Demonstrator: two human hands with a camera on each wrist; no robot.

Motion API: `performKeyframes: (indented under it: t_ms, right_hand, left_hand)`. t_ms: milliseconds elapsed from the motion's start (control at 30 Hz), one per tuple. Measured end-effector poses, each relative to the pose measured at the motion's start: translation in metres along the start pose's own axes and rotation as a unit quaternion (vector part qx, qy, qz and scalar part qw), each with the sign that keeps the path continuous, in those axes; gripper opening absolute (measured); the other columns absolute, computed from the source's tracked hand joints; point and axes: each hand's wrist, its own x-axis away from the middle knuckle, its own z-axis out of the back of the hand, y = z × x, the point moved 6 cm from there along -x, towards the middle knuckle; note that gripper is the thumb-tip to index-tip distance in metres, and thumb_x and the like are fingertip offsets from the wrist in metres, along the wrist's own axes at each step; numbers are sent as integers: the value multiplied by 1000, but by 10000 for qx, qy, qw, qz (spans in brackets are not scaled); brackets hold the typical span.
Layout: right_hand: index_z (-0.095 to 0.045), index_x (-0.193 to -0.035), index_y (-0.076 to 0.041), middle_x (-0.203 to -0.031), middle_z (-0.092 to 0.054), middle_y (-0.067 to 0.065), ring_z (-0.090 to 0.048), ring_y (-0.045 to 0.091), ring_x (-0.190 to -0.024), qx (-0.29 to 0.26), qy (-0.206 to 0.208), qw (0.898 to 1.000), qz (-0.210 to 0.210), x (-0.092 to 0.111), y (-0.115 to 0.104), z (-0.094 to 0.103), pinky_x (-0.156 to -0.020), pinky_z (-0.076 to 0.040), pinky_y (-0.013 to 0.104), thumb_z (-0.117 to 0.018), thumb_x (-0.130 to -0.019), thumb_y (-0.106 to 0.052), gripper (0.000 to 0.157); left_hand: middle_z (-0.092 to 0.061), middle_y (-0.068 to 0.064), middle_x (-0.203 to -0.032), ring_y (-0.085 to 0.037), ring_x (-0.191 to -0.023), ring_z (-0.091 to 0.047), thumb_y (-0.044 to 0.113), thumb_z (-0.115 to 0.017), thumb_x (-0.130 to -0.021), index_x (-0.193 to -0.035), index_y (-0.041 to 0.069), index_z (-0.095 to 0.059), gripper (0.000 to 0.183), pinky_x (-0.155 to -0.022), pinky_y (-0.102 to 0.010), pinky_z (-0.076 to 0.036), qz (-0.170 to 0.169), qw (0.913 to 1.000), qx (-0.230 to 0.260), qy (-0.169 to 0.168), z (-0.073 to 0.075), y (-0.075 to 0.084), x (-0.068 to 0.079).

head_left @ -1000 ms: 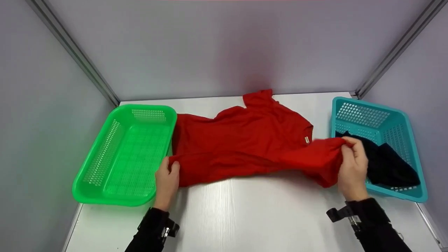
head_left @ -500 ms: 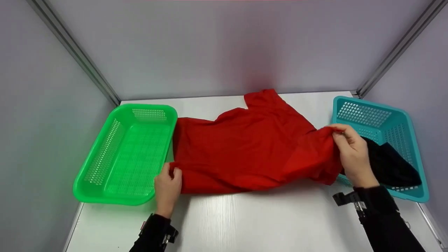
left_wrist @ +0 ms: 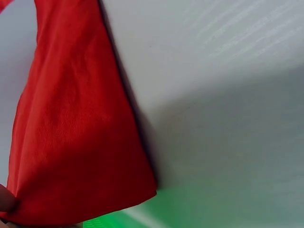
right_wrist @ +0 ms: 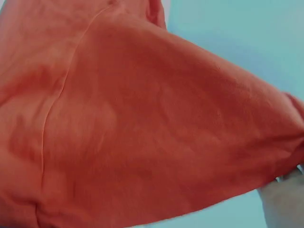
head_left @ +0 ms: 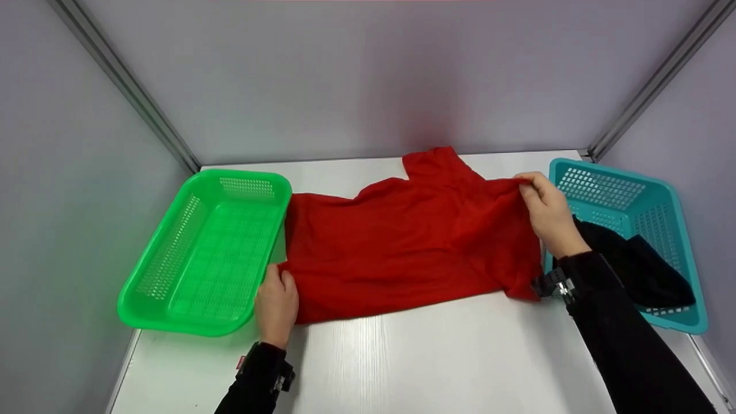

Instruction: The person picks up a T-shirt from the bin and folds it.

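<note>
A red T-shirt (head_left: 391, 247) lies across the white table in the head view, one sleeve pointing at the back wall. My left hand (head_left: 277, 305) pinches its near left corner, beside the green basket (head_left: 129, 305). At the right end, my right hand (head_left: 549, 215) grips the cloth by thumb and fingers and holds it up, so the fabric drapes toward the near side. The left wrist view shows the T-shirt's (left_wrist: 76, 133) straight edge and a fingertip at lower left. In the right wrist view, the sleeve (right_wrist: 156, 114) stretches from its seam to my hand.
A blue basket (head_left: 687, 253) at the right contains black cloth (head_left: 655, 282), partly behind my right sleeve. Grey panels (head_left: 322, 80) wall in the back and both sides. Bare white tabletop (head_left: 414, 362) shows in front of the T-shirt.
My right hand has carried its end of the T-shirt away from me and slightly left, unfolding the near layer and covering the neck label. My left hand keeps its grip, slightly nearer me.
</note>
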Motion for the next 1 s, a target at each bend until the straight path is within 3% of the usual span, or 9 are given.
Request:
performKeyframes:
  t_ms: [167,267,333,433,567,667,767,900,1000]
  right_hand:
    - [-56,-136,0,-128,-58,10,-52,15,-112,-304,-305,9991,55,-19,-1,-13,-94,-41,25,-39,-114,-23,36]
    - [-64,-126,3,-116,-56,19,-50,28,-107,515,193,9970,549,-31,-5,-15,-90,-38,32,-47,-111,-15,29]
    - [-69,-121,3,-115,-62,25,-56,39,-106,1215,660,9874,772,-35,-7,-14,-92,-44,39,-53,-108,-9,24]
    - [-73,-118,2,-97,-70,28,-68,38,-85,1706,981,9776,741,-37,-5,-17,-82,-52,34,-57,-105,-4,21]
    - [-61,-142,-3,-120,-72,23,-72,30,-106,1392,167,9900,148,-34,11,-27,-98,-54,35,-49,-110,-10,35]
    - [-43,-158,-8,-153,-51,24,-51,42,-138,1372,-428,9895,-118,-25,24,-34,-115,-38,57,-46,-111,-14,47]
    - [-39,-160,-8,-144,-55,30,-62,48,-110,1544,-658,9857,-166,-9,38,-42,-100,-48,58,-46,-110,-14,51]
    - [-55,-145,0,-125,-65,31,-65,44,-84,2143,-662,9741,278,26,61,-60,-84,-56,53,-52,-106,-5,40]
    - [-60,-137,4,-137,-61,31,-63,50,-116,2838,-751,9541,597,59,88,-73,-102,-49,62,-60,-101,-3,37]
  left_hand:
    - [-67,-32,-101,-53,-95,-67,12,-46,-107,-111,-5,-58,21,-74,-63,-53,-268,9994,-173,136,-6,1,-5]
    - [-61,-30,-106,-52,-98,-62,7,-53,-104,-112,-8,-63,19,-79,-59,-52,-586,9974,-292,302,-12,3,-7]
    - [-55,-27,-105,-49,-96,-57,3,-59,-100,-110,-9,-68,18,-81,-55,-49,-809,9950,-416,423,-17,5,-9]
    - [-60,-27,-102,-48,-94,-58,2,-63,-97,-110,-5,-72,17,-76,-54,-50,-847,9939,-585,382,-21,7,-12]
    - [-72,-28,-93,-49,-83,-69,7,-58,-101,-117,0,-69,20,-63,-59,-54,-489,9966,-665,51,-24,5,-15]
    - [-72,-30,-92,-50,-77,-68,10,-54,-104,-123,3,-63,22,-59,-61,-52,-157,9975,-685,-71,-24,0,-14]
    - [-72,-28,-97,-47,-77,-68,9,-53,-103,-131,5,-56,29,-59,-59,-53,-142,9973,-719,-95,-25,-3,-10]
    - [-67,-19,-107,-41,-90,-64,3,-57,-97,-126,4,-61,29,-71,-52,-54,-1306,9864,-867,-498,-38,4,6]
    - [-62,-14,-117,-37,-108,-57,8,-64,-96,-123,6,-68,27,-90,-51,-51,-2354,9555,-1265,-1253,-58,6,29]
